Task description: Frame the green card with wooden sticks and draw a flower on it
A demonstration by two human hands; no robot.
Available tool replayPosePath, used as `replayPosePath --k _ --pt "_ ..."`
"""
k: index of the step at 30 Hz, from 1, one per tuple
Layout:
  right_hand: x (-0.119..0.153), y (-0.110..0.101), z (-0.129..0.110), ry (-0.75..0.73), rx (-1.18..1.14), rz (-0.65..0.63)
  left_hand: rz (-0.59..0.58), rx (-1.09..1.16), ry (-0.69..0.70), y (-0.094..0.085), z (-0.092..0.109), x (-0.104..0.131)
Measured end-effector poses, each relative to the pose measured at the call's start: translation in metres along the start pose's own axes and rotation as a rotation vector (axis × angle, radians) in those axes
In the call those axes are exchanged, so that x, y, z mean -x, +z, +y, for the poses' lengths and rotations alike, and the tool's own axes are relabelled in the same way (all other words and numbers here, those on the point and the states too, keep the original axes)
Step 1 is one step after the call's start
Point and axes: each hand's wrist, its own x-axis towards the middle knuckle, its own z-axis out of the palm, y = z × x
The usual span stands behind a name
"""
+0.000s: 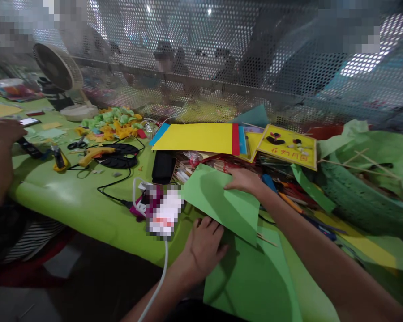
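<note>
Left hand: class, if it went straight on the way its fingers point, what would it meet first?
Probably the near edge of the upper light green paper sheet, just beyond the fingers of the left hand. Depth is unclear; it might slip underneath.

From my view, the fan (55, 71) stands far left on the table (70, 201), the scissors (78, 144) nearer. The phone (165, 212) lies before the sticks (184, 172), the basin (362, 192) to their right, the mesh (201, 58) behind.
</note>
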Motion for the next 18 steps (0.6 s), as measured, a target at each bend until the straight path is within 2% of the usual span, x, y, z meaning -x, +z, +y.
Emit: replayPosePath --k 6,10,15,18 --pt "-0.008 -0.001 0.006 -0.03 -0.162 -0.079 0.022 0.019 -0.024 0.003 0.0 0.001" --pt "-0.001 -0.016 0.012 -0.037 -0.33 -0.142 0.02 0.023 -0.012 0.004 -0.002 0.001" --pt "0.011 -0.065 0.032 -0.023 -0.54 -0.124 -0.031 0.012 0.0 0.004 -0.004 -0.003" --pt "0.003 -0.105 0.054 0.039 -0.857 0.004 -0.04 0.0 0.003 0.009 -0.008 -0.004"
